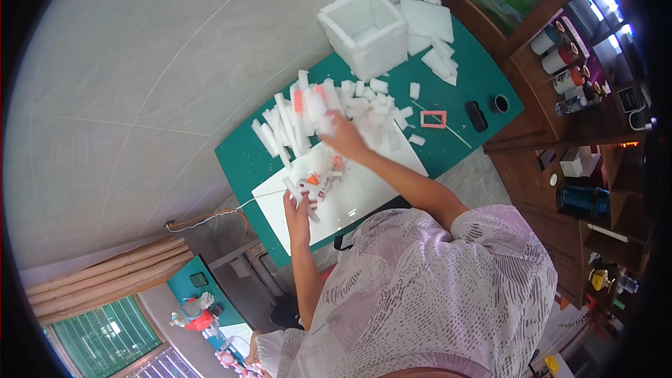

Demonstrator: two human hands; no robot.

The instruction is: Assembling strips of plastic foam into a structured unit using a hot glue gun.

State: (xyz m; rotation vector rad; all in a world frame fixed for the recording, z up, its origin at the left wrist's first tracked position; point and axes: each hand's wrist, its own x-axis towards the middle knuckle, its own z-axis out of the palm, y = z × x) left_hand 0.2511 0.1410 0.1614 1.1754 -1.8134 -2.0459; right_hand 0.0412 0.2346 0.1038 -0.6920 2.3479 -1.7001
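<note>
My left hand [297, 208] is closed around a small white foam strip [291, 188], low over a glossy white board [364, 201]. Beside it on the board lies a cluttered white and orange piece [313, 179], its kind unclear. Further out, my right hand [344, 136] is bent inward among the foam, slightly blurred. A pale foam piece [322, 123] meets its fingertips and seems to be in its grip. Long white foam strips [282, 122] lie side by side left of this hand. To its right, several short foam chunks [374, 106] are heaped.
An open white foam box [369, 28] stands at the green table's [465, 94] far edge, beside flat foam sheets [428, 19]. An orange rectangular frame [433, 120], a black case [477, 116] and a dark cup [498, 103] sit at right. A white cable [255, 198] runs off left.
</note>
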